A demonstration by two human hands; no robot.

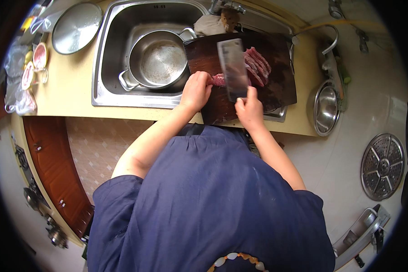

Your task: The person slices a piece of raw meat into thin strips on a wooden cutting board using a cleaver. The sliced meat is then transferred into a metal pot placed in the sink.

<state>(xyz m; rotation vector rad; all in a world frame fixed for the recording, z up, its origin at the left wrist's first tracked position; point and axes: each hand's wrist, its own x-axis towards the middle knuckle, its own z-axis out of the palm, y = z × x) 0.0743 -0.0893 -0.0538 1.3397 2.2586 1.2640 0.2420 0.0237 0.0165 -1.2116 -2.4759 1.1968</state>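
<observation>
My right hand (251,110) is closed round the handle of a metal cleaver (234,68), whose broad blade lies over a strip of raw red meat (219,80). The left end of that strip is between the fingers of my left hand (196,90). Beneath both is a dark wooden cutting board (278,81), resting across the right part of the sink. Several slices of raw meat (257,66) lie grouped on the board, to the right of the blade. The blade hides part of the meat, so its contact with the strip cannot be told.
A two-handled metal pot (163,61) stands in the steel sink (119,44) left of the board. A cloth (209,25) lies by the faucet (224,5). A round lid (77,29) and cut fruit (40,56) are at the left; a metal bowl (327,108) is at the right edge.
</observation>
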